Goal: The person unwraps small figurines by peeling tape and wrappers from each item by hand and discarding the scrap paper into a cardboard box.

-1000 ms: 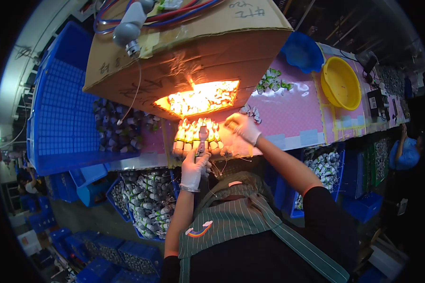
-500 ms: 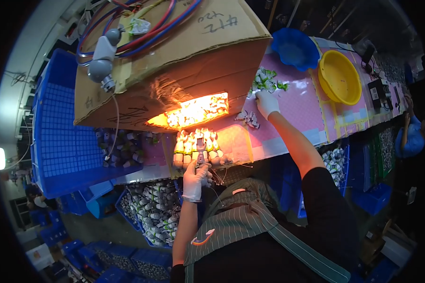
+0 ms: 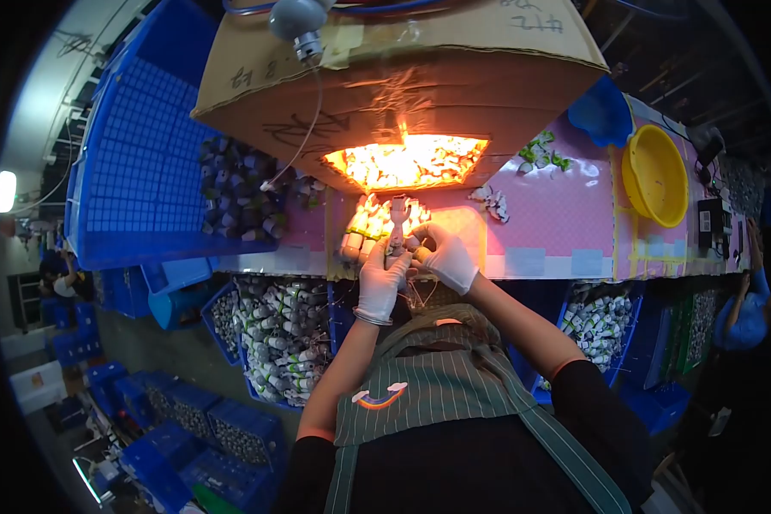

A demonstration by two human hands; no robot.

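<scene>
My left hand (image 3: 380, 289), in a white glove, is closed around a small grey plastic piece with a forked top (image 3: 398, 214), held upright. Close on its right, my gloved right hand (image 3: 451, 262) has its fingers pinched together by the lower end of that piece. Something small and pale is at those fingertips, too unclear to name. Behind both hands stands a cluster of white and grey pieces with green bands (image 3: 364, 230), lit orange. Beyond them is a cardboard box (image 3: 385, 94) with a brightly glowing opening.
On the pink table covering (image 3: 548, 214) lie green pieces (image 3: 543, 154) and white pieces (image 3: 491, 204). A yellow basin (image 3: 655, 176) and a blue basin (image 3: 602, 116) stand right. A blue crate (image 3: 146, 171) is left; crates of parts (image 3: 283, 334) sit below. Another person (image 3: 745, 313) is far right.
My right hand has come from the green and white pieces on the right to beside my left hand. The view has turned, so the box and table appear shifted.
</scene>
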